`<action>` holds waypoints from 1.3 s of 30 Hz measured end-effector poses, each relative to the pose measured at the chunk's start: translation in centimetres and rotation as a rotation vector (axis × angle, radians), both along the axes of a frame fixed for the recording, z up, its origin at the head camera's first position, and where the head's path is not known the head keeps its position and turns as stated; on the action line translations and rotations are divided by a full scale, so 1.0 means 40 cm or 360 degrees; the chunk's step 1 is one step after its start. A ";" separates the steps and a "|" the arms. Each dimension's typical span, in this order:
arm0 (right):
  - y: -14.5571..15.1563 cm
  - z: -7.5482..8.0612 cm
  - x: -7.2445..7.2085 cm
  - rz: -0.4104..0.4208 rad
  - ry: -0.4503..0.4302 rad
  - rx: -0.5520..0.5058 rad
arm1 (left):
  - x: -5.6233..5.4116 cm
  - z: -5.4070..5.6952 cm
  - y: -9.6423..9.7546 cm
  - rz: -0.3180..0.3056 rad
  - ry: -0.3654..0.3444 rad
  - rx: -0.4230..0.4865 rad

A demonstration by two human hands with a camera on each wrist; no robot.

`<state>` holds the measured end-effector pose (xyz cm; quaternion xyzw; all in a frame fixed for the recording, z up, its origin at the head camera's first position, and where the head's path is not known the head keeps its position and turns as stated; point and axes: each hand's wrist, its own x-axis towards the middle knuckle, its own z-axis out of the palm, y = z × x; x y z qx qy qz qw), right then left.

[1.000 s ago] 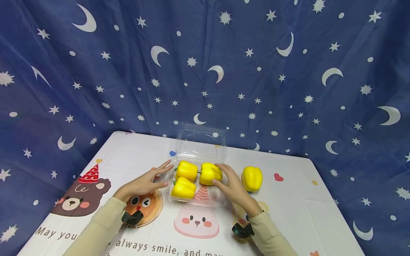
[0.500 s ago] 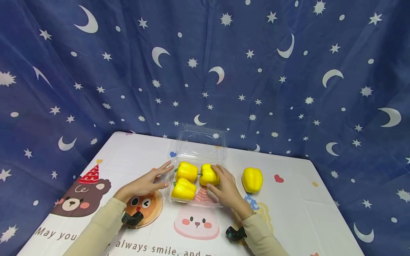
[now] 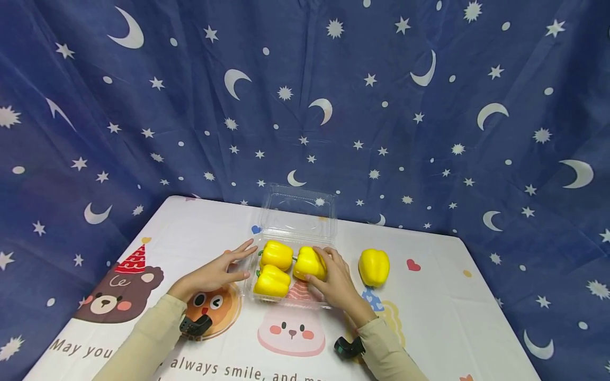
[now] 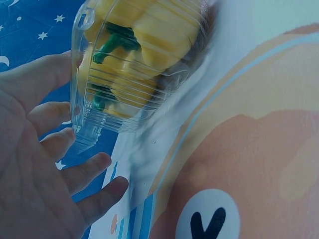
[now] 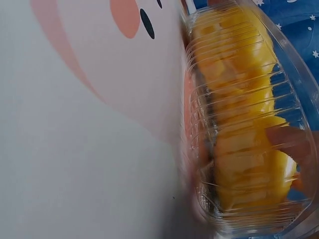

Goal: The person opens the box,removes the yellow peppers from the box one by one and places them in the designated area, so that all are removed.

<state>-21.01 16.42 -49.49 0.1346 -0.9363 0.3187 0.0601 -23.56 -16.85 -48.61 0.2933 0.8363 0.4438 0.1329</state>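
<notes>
In the head view, a clear plastic clamshell box (image 3: 305,304) stands with its lid (image 3: 295,214) tipped back. Inside its left half lie two yellow bell peppers, a rear one (image 3: 277,254) and a front one (image 3: 272,281), green stems toward the left. My right hand (image 3: 337,280) holds a third yellow bell pepper (image 3: 308,263) in the right half, thumb on the near side and fingers over the far side. Extended fingers of my left hand (image 3: 214,271) rest at the box's left rim (image 4: 76,89). Seen from the right wrist, my right thumb (image 5: 294,142) lies against the pepper behind the ribbed wall.
Right of the box, another yellow bell pepper (image 3: 374,268) sits on the white printed tablecloth (image 3: 429,317). A blue curtain (image 3: 305,106) with moons and stars hangs behind the table. Dark wrist cameras are strapped near both sleeves.
My right hand has moved left and slightly nearer with its pepper, bringing it lower in the box's right half. The left hand has stayed at the left rim.
</notes>
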 end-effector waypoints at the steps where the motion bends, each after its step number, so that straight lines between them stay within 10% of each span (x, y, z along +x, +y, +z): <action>1: 0.000 -0.001 -0.001 0.0007 0.0006 0.0002 | 0.000 0.000 0.000 -0.0002 0.0001 0.0003; 39: 0.022 0.107 0.028 -0.0031 0.0027 -0.0047 | 0.002 0.004 -0.001 -0.0001 -0.0003 -0.0026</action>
